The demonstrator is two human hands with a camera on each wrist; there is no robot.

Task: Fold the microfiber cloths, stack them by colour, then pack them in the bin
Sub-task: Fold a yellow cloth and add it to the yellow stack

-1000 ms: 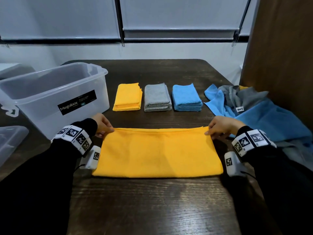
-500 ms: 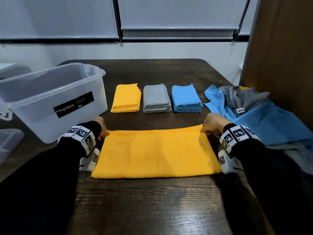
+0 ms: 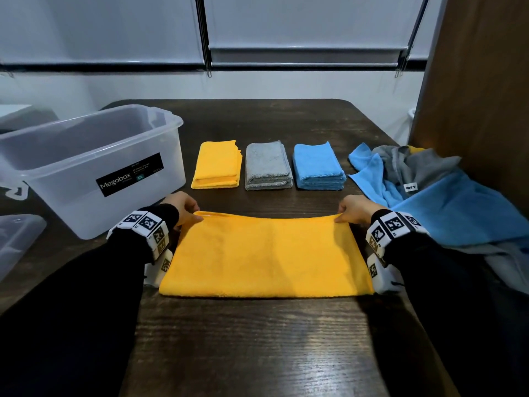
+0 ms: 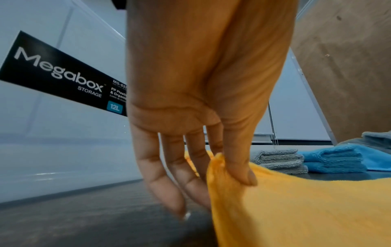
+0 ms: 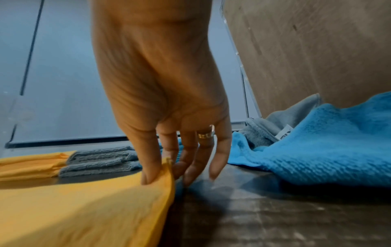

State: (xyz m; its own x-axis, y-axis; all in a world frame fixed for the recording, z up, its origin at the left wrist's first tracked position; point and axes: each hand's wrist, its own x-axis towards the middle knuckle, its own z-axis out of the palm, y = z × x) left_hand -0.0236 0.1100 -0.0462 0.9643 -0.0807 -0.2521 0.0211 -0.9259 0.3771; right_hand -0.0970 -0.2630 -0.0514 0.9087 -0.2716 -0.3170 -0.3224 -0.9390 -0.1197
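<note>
1. A yellow cloth [image 3: 266, 256] lies folded to a wide strip at the centre of the head view, on a dark wooden table [image 3: 257, 345].
2. The left hand [image 3: 181, 206] pinches its upper-left corner between thumb and fingers; the right hand [image 3: 355, 209] pinches the upper-right corner (likely to keep the doubled edges aligned for the next fold).
3. So the cloth spans the gap between both hands, its far edge slightly lifted.
4. Above it, in a row, sit a folded yellow stack [image 3: 216, 165], a grey stack [image 3: 268, 166] and a blue stack [image 3: 318, 167], sorted by colour.
5. The clear bin [image 3: 86, 167] waits at upper left, nothing visible inside.
6. Unfolded cloths [image 3: 446, 196] are heaped at right.
</note>
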